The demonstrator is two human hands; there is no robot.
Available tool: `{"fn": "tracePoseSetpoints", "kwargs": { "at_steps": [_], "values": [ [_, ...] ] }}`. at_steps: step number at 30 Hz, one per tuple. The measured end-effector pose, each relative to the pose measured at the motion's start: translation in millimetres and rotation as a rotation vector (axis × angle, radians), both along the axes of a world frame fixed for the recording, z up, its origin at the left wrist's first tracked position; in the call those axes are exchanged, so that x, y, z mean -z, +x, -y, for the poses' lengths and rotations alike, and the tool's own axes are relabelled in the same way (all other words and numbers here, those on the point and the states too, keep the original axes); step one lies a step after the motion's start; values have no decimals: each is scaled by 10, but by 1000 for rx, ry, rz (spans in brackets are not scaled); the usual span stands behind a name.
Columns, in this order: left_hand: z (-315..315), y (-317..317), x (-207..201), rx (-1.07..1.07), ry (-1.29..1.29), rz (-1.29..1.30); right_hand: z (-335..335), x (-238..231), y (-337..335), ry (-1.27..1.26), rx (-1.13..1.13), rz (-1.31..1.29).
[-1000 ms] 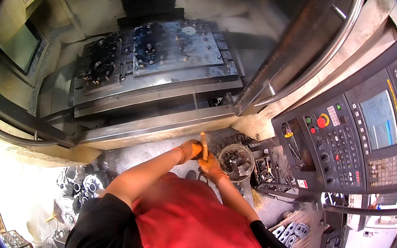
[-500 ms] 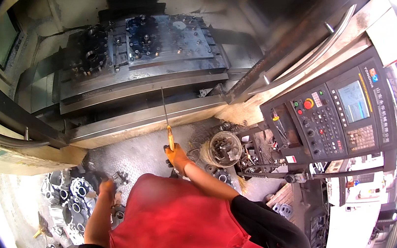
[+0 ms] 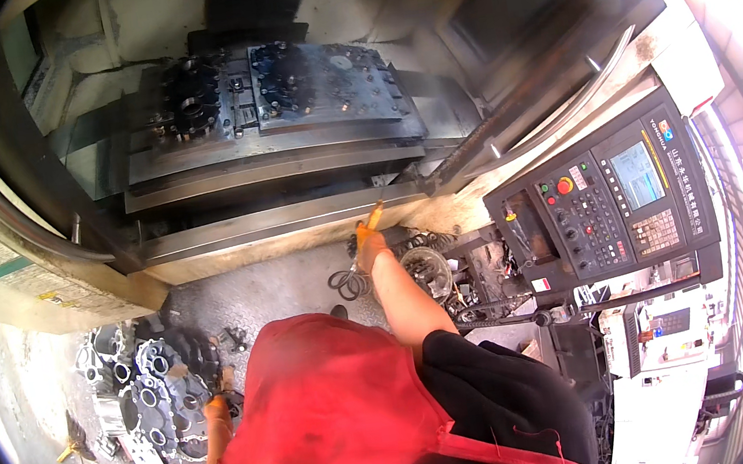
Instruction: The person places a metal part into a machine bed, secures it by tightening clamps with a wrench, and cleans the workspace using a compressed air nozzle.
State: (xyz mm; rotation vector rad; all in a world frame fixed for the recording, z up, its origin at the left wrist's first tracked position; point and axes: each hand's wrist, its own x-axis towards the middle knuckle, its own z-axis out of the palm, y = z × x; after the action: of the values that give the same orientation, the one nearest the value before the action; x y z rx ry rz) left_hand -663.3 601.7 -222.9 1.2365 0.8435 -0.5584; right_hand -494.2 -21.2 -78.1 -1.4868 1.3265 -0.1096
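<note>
My right hand (image 3: 370, 245), in an orange glove, is closed round the yellow handle of what looks like an air blow gun (image 3: 376, 215). Its thin nozzle points toward the front sill of the machine. Loops of dark hose (image 3: 347, 283) hang beside that hand. My left hand (image 3: 216, 407), also gloved in orange, is low at my left side, at the edge of a group of grey metal castings (image 3: 151, 389). Its fingers are too small and partly hidden to read. Inside the machine, a dark round casting (image 3: 192, 106) sits on the fixture next to a flat metal plate (image 3: 329, 112).
A control panel (image 3: 603, 194) with a screen and red button juts out at the right. Below it stands a bucket (image 3: 429, 273) of metal bits. The machine's sill (image 3: 287, 224) runs across the front, with door handles (image 3: 544, 123) at the sides.
My right hand has swung right with the blow gun, whose nozzle now leans rightward instead of straight ahead. My left hand has drawn back lower beside the castings. The whole view has shifted slightly.
</note>
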Motion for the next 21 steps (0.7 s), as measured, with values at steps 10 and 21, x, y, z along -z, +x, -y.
{"fn": "tracePoseSetpoints", "kwargs": {
  "at_steps": [10, 21],
  "values": [
    [-268, -385, 387, 159, 90, 134, -618, -1162, 13, 89, -109, 143],
    [-588, -499, -232, 50, 379, -59, -20, -907, 157, 61, -146, 131]
  ]
}}
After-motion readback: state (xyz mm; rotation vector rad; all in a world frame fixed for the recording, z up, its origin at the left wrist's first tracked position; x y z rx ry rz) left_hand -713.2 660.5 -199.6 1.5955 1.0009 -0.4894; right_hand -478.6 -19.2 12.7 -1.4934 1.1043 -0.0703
